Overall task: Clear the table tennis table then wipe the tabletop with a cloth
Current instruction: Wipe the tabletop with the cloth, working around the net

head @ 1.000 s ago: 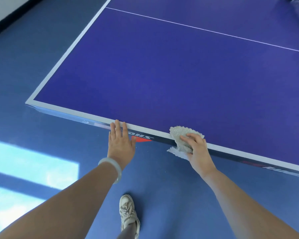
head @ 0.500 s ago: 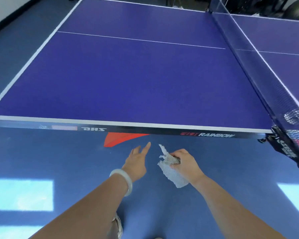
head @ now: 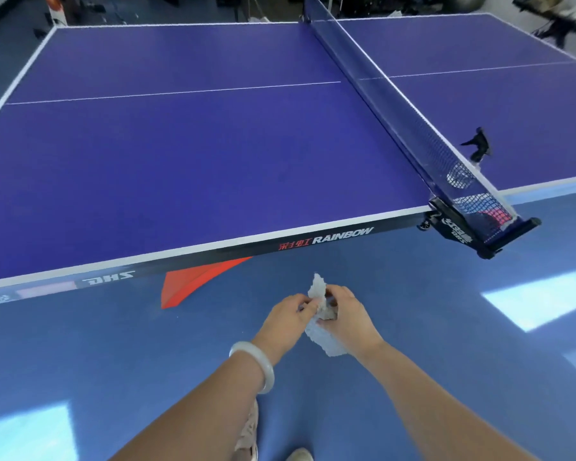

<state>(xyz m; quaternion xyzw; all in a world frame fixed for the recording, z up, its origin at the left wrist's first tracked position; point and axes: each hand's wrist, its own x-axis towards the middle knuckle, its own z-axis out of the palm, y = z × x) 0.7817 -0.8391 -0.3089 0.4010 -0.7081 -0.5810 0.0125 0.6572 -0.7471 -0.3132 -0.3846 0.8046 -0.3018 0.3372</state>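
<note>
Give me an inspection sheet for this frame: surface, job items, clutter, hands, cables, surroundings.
Surface: blue tabletop with white lines; net strung across it.
Job's things: cloth, crumpled, held off the table above the floor.
Clutter: small black object on the right half beside the net; too blurred to identify.
Hands: left hand and right hand both grip the cloth, short of the table's edge.
Cables: nothing seen.
Surroundings: blue floor with sunlit patches; dark equipment beyond the far edge, blurred.
</note>
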